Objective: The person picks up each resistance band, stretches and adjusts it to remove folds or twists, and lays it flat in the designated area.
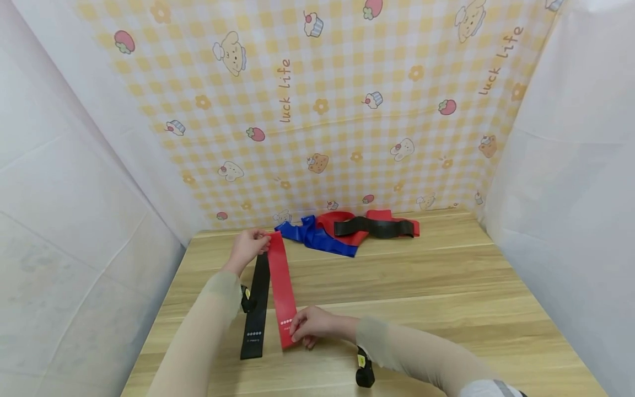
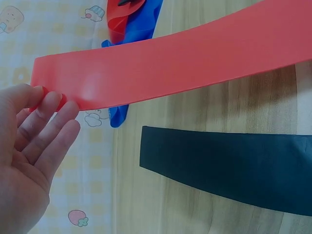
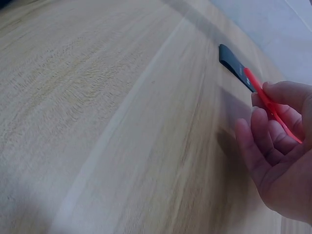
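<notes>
I see a pair of long beige fabric sleeves (image 1: pixel 421 348). Two small black wrist cameras (image 1: pixel 365 377) carry yellow markings (image 1: pixel 361 360).

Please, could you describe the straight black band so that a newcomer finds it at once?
On the left half of the wooden table lies a long black band, beside the red band that the left hand and right hand hold. Unlike the wavy black band at the back, it runs straight.

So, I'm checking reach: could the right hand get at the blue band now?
Probably not without letting go: the right hand pinches one end of the front red band, though the way across the table to the blue band looks free.
</notes>
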`<state>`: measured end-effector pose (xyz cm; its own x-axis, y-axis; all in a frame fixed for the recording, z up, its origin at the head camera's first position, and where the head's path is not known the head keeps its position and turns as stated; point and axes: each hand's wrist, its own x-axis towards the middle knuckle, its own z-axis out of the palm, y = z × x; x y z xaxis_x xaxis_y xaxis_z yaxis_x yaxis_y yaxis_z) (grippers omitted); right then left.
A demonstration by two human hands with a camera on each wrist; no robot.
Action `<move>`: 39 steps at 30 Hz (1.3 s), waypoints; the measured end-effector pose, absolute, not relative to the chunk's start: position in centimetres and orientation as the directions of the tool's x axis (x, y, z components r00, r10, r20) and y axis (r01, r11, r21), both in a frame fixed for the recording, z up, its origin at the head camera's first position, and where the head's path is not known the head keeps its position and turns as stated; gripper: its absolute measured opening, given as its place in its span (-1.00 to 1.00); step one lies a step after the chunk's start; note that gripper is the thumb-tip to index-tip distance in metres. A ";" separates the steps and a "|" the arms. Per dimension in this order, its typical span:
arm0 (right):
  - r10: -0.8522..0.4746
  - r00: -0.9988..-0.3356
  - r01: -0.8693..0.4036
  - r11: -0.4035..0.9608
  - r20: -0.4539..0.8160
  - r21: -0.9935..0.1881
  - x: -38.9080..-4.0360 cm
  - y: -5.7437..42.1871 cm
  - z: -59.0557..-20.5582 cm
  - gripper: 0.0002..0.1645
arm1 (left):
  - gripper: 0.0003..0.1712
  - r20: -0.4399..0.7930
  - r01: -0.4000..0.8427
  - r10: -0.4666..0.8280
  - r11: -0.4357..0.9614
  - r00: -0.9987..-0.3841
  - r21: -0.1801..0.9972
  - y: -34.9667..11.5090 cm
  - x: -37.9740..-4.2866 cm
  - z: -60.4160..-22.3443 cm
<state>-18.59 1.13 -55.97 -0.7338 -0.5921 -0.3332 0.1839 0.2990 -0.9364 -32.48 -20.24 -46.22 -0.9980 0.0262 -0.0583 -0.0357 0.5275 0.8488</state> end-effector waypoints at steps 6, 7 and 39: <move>-0.586 -0.739 0.184 0.301 -0.334 -0.936 -18.3 0.6 -56.1 -0.94 | -0.75 -0.044 -0.017 0.038 0.532 -0.998 0.847 -20.0 -32.6 -46.4; -0.585 -0.738 0.185 0.304 -0.336 -0.935 -18.3 0.5 -56.1 -0.95 | -0.75 -0.043 -0.016 0.039 0.531 -0.998 0.847 -19.9 -32.6 -46.4; -0.603 -0.709 0.191 0.337 -0.367 -0.922 -17.6 -1.3 -56.0 -0.99 | -0.84 0.064 0.131 0.129 0.617 -0.990 0.776 -18.5 -31.8 -47.8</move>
